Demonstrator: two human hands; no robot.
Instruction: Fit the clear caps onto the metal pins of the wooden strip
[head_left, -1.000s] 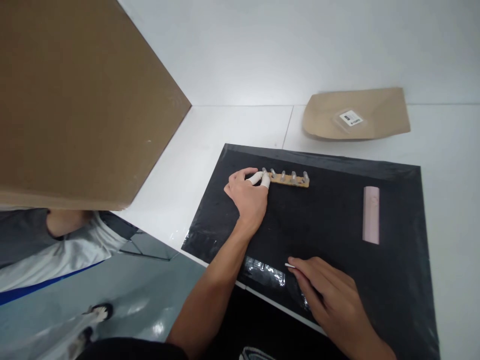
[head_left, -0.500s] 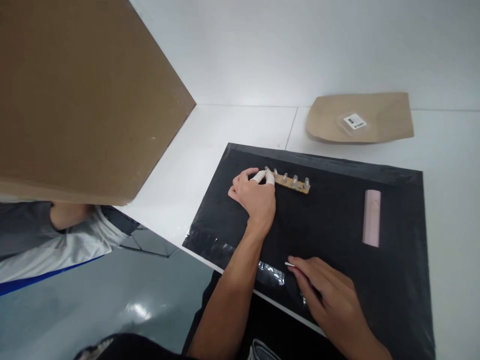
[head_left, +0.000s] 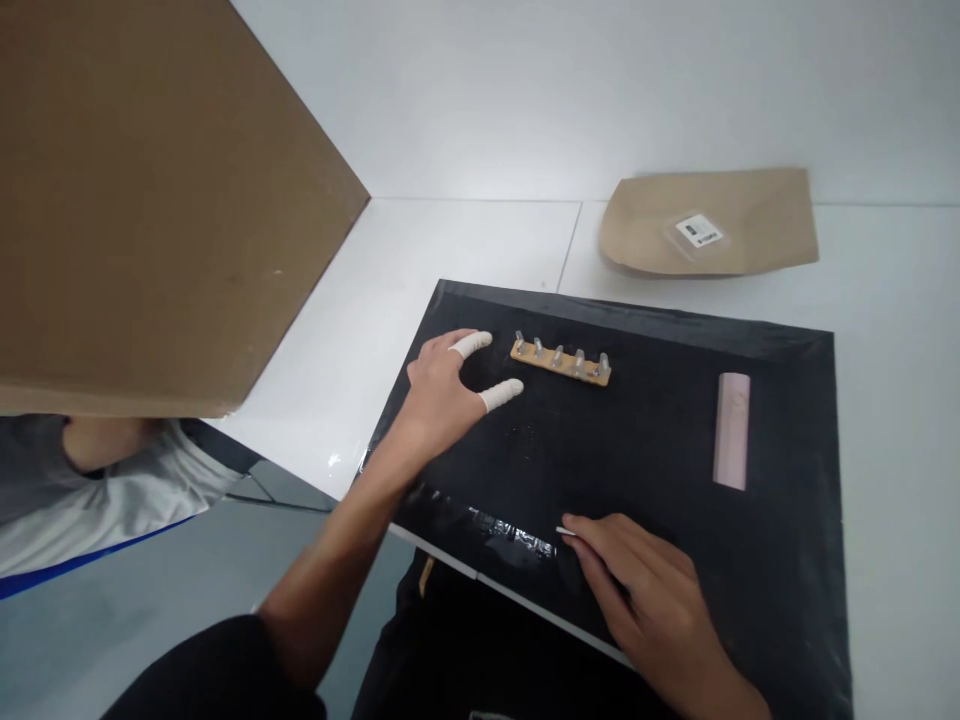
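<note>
On black mat (head_left: 645, 430): tan strip (head_left: 565, 369), lying flat, five clear pieces (head_left: 558, 356) standing up from it, presumably so tops are reachable. Left hand (head_left: 441, 398): empty, thumb and forefinger spread wide beside strip's left end, white finger covers (head_left: 501, 396) on both. Right hand (head_left: 646, 580): thin white piece (head_left: 565, 531) pinched at fingertips, likely for fine control. Pink block (head_left: 732, 430): mat's right side. Behind mat: brown paper (head_left: 772, 220) under clear labelled packet (head_left: 699, 231), contents too small to tell.
</note>
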